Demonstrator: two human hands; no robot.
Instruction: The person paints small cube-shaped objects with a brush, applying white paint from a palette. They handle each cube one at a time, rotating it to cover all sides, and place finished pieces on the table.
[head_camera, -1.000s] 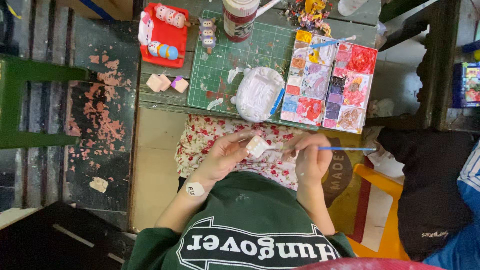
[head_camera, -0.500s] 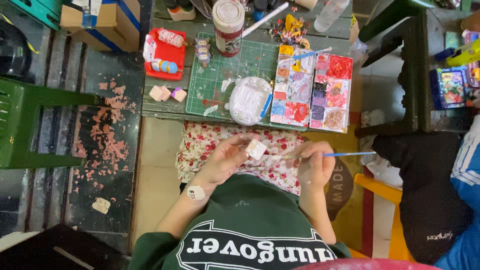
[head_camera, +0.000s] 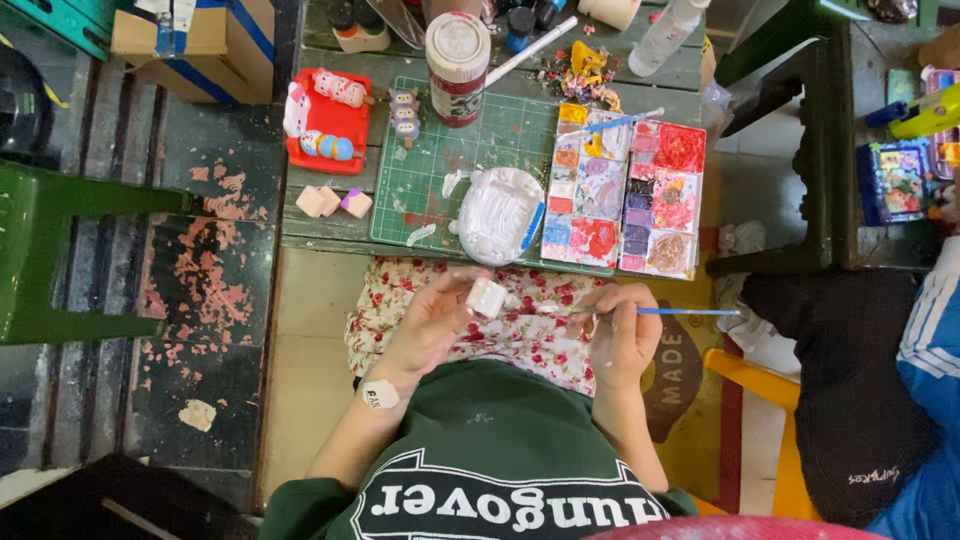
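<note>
My left hand (head_camera: 430, 325) holds a small white block-shaped figure (head_camera: 487, 297) over my lap, which is covered by a floral red-and-white cloth (head_camera: 520, 335). My right hand (head_camera: 622, 335) grips a thin paintbrush with a blue handle (head_camera: 680, 312); its tip points left toward the white figure. On the table in front lie a paint palette with many coloured wells (head_camera: 625, 195), a white plastic tray of white paint (head_camera: 500, 213) and a green cutting mat (head_camera: 470, 150).
A red tray (head_camera: 332, 122) with small painted figures stands at the table's left, two pink blocks (head_camera: 333, 202) beside it. A tall jar (head_camera: 457, 65), bottles and brushes crowd the back. A green stool (head_camera: 60, 255) is left; another person's blue sleeve (head_camera: 930, 400) is right.
The view has shifted so the table sits a little lower in frame. My hands stay over my lap with the figure and brush, the brush tip close to the figure.
</note>
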